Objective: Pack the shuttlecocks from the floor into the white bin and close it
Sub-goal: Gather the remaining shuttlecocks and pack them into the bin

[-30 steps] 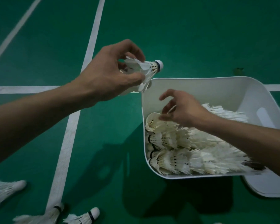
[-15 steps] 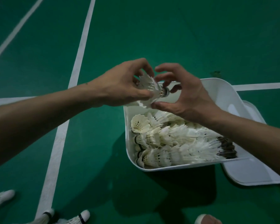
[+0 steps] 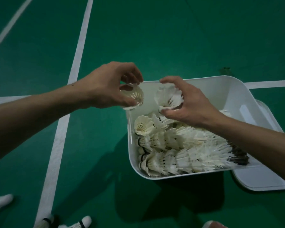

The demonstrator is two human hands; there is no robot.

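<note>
The white bin (image 3: pixel 234 89) stands on the green floor at the right, holding several feather shuttlecocks (image 3: pixel 174 145) stacked in rows. My left hand (image 3: pixel 109 86) grips one shuttlecock (image 3: pixel 135 97) by its feather skirt just left of the bin's far left corner. Over the bin's far end my right hand (image 3: pixel 187 104) holds another shuttlecock (image 3: pixel 169 97), fingers curled round its feathers. The two shuttlecocks are apart. The bin's white lid (image 3: pixel 260 178) lies flat on the floor under the bin's right side.
Loose shuttlecocks lie on the floor at the bottom left: one (image 3: pixel 0 203) at the edge, another (image 3: pixel 46 222) and a third (image 3: pixel 79 223) near the white court line (image 3: pixel 62 122). A pale rounded thing (image 3: pixel 212 225) shows at the bottom edge.
My right hand rose from the bin to the shuttlecocks in my left hand and took one. The hands have drawn apart, each with a shuttlecock.
</note>
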